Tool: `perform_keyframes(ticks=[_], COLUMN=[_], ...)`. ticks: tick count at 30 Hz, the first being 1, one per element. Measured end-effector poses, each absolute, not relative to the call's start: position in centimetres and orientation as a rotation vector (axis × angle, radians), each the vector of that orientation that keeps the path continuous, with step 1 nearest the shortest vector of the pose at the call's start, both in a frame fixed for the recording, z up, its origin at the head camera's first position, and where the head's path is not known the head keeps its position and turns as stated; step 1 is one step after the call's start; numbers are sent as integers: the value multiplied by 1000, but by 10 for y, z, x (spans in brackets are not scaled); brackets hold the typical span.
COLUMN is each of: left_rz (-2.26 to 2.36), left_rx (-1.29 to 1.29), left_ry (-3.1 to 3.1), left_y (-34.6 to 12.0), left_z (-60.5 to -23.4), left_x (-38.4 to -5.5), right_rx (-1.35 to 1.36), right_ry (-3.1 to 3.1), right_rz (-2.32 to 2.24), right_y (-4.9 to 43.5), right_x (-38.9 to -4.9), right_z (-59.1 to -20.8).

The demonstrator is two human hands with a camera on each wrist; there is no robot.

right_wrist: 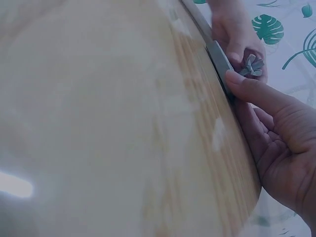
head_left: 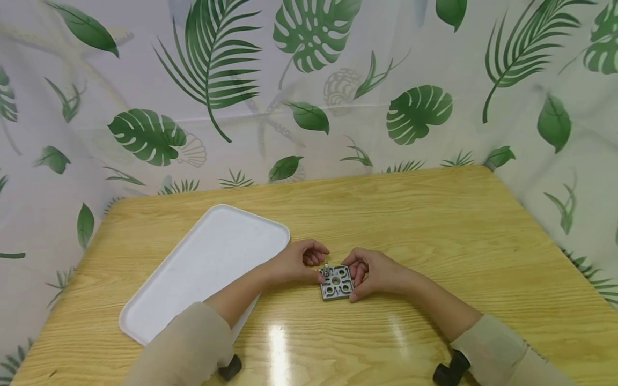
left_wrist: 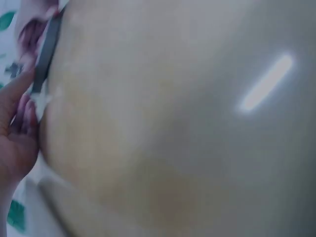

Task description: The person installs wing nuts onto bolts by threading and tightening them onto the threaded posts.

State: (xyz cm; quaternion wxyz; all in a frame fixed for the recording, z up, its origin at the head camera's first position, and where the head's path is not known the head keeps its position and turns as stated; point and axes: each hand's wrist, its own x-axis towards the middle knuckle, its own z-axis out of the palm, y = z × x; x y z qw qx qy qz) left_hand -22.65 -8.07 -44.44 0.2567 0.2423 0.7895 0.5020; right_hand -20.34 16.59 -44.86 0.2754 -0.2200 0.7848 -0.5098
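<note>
A square grey metal plate (head_left: 336, 290) with a central hole and corner holes is held above the wooden table. My right hand (head_left: 381, 272) grips its right edge, thumb at the near corner and fingers along the far side. At the plate's upper left corner stands a small metal piece with several prongs (right_wrist: 252, 65). My left hand (head_left: 294, 262) is beside that corner; its thumb touches the plate next to the pronged piece. The other left fingers are loosely bent and apart from the plate in the head view. In the left wrist view the plate (left_wrist: 48, 47) appears edge-on.
A white rectangular tray (head_left: 207, 257) lies on the table to the left, partly beneath my left forearm. The wooden table (head_left: 410, 214) extends to a leaf-printed cloth (head_left: 338, 107) at the back and sides. Light reflects off the table's near part.
</note>
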Motion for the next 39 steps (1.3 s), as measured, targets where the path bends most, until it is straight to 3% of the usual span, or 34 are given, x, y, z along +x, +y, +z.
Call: perform_keyframes(ticks=[7, 11, 23, 39], left_rz=[1733, 1780, 1705, 1422], left_rx=[303, 268, 236, 541], left_ry=[2425, 2591, 2705, 2735], left_y=[-69, -62, -52, -65], left_z=[-456, -462, -463, -459], left_x=[-173, -160, -160, -172], right_rx=[-595, -597, -622, -615], right_ry=[2139, 2145, 2143, 2151], right_rz=[-1369, -1369, -1367, -1349], right_y=[167, 168, 167, 166], right_x=[-202, -202, -202, -201], right_z=[-447, -448, -450, -447])
